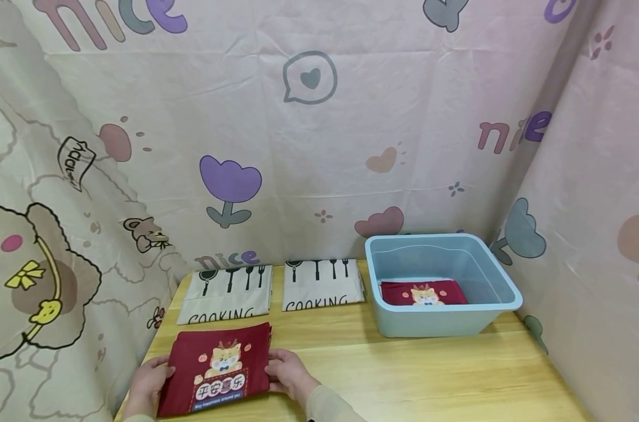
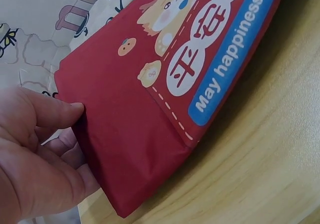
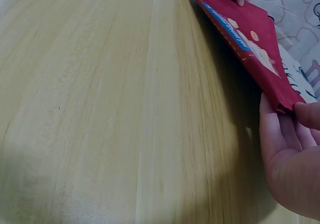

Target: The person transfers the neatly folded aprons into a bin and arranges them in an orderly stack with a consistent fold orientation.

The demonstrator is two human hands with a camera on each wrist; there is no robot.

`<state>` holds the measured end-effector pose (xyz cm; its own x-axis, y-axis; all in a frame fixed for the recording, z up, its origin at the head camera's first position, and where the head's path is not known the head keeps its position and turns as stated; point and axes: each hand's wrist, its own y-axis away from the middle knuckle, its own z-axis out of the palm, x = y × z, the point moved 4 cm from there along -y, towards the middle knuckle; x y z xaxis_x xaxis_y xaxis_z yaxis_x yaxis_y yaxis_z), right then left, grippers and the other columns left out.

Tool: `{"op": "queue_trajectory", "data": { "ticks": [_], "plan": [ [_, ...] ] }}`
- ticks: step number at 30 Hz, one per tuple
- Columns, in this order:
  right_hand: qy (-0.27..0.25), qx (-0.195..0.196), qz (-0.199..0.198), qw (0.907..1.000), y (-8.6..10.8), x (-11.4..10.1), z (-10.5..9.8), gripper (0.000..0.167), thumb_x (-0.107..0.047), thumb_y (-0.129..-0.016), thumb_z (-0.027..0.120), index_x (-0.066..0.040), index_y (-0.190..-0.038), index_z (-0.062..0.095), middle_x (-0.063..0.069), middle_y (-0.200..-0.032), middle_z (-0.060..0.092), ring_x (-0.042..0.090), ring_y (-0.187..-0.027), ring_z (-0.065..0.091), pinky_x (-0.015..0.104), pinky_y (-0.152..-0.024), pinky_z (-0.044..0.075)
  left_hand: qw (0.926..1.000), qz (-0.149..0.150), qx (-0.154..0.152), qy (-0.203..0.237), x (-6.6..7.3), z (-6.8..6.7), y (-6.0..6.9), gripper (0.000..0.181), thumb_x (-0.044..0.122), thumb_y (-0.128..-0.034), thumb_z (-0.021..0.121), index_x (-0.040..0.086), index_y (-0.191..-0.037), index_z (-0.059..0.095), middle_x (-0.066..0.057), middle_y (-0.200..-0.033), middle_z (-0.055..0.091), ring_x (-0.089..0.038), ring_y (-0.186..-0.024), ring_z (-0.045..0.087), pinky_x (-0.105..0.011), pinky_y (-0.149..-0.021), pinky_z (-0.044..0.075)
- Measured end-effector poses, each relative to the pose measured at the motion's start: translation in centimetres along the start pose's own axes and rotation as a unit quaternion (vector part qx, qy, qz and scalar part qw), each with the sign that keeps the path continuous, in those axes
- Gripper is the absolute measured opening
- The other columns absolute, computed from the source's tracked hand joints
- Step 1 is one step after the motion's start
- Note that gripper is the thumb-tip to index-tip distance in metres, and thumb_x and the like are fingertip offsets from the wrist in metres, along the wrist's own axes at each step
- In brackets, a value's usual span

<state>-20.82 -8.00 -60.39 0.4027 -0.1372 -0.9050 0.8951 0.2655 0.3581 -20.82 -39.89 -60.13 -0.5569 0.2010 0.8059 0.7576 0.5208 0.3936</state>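
Observation:
A folded red cloth (image 1: 214, 366) with a cartoon animal and a blue text strip is held by both hands at the table's front left. My left hand (image 1: 149, 381) grips its left edge, thumb on top and fingers beneath, as the left wrist view shows of the hand (image 2: 40, 154) and cloth (image 2: 120, 129). On the opposite edge my right hand (image 1: 293, 375) pinches the cloth, its fingers under it; the right wrist view shows this hand (image 3: 295, 149) and the cloth (image 3: 265, 49) lifted off the wood at that side.
Two folded white cloths with "COOKING" print, one at left (image 1: 226, 293) and another (image 1: 323, 285), lie along the back. A light blue bin (image 1: 435, 321) stands back right, holding a folded red cloth (image 1: 423, 292). Patterned curtains (image 1: 319, 146) hang behind and at both sides of the wooden table (image 1: 430, 375).

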Motion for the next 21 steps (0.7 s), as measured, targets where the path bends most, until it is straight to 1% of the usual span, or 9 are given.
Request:
{"op": "queue_trajectory", "data": {
  "ticks": [3, 6, 10, 14, 18, 21],
  "plan": [
    [0.007, 0.01, -0.007, 0.9999, 0.0, -0.2, -0.2, 0.041, 0.012, -0.088, 0.056, 0.006, -0.129, 0.058, 0.004, -0.097, 0.07, 0.021, -0.078, 0.069, 0.038, -0.067, 0.059, 1.0, 0.008, -0.004, 0.003, 0.4, 0.0, 0.3, 0.047, -0.012, -0.0844, 0.06, -0.018, -0.13, 0.047, -0.039, -0.118, 0.051, -0.034, -0.084, 0.061, -0.038, -0.062, 0.051],
    [0.008, 0.015, -0.01, 0.9998, 0.1, -0.4, -0.5, 0.041, 0.011, -0.087, 0.057, 0.006, -0.128, 0.059, 0.004, -0.096, 0.071, 0.02, -0.077, 0.069, 0.037, -0.065, 0.059, 0.9999, 0.008, -0.013, 0.005, 0.6, 0.1, 0.5, 0.048, -0.011, -0.0858, 0.06, -0.018, -0.131, 0.046, -0.038, -0.115, 0.053, -0.031, -0.08, 0.062, -0.039, -0.061, 0.052],
    [0.003, 0.021, -0.015, 0.9996, 0.1, -0.6, -0.9, 0.04, 0.011, -0.088, 0.057, 0.005, -0.127, 0.06, 0.004, -0.096, 0.071, 0.02, -0.077, 0.069, 0.036, -0.065, 0.059, 0.9995, 0.007, -0.028, 0.011, 0.9, 0.3, 0.8, 0.049, -0.009, -0.0881, 0.06, -0.017, -0.134, 0.043, -0.04, -0.12, 0.05, -0.03, -0.081, 0.063, -0.04, -0.062, 0.054],
    [0.002, 0.027, -0.026, 0.9993, 0.0, -0.8, -1.2, 0.039, 0.01, -0.088, 0.057, 0.006, -0.127, 0.06, 0.005, -0.096, 0.071, 0.021, -0.078, 0.069, 0.037, -0.066, 0.059, 0.9983, 0.016, -0.049, 0.027, 1.5, 0.4, 1.3, 0.052, -0.007, -0.0904, 0.06, -0.016, -0.137, 0.039, -0.04, -0.123, 0.049, -0.024, -0.077, 0.063, -0.042, -0.063, 0.055],
    [-0.003, 0.029, -0.031, 0.9991, -0.1, -1.0, -1.5, 0.04, 0.01, -0.088, 0.057, 0.007, -0.128, 0.059, 0.005, -0.096, 0.071, 0.021, -0.079, 0.069, 0.038, -0.067, 0.059, 0.9963, 0.025, -0.07, 0.043, 2.2, 0.4, 1.8, 0.055, -0.006, -0.0914, 0.06, -0.016, -0.14, 0.036, -0.039, -0.12, 0.052, -0.022, -0.077, 0.064, -0.043, -0.065, 0.056],
    [-0.002, 0.029, -0.036, 0.9989, 0.0, -1.3, -1.9, 0.039, 0.01, -0.088, 0.057, 0.007, -0.127, 0.059, 0.005, -0.094, 0.07, 0.02, -0.079, 0.069, 0.038, -0.067, 0.059, 0.9958, 0.025, -0.071, 0.052, 2.6, 0.5, 2.0, 0.056, -0.005, -0.0914, 0.061, -0.014, -0.141, 0.037, -0.034, -0.113, 0.057, -0.02, -0.077, 0.064, -0.042, -0.066, 0.056]
  ]
}}
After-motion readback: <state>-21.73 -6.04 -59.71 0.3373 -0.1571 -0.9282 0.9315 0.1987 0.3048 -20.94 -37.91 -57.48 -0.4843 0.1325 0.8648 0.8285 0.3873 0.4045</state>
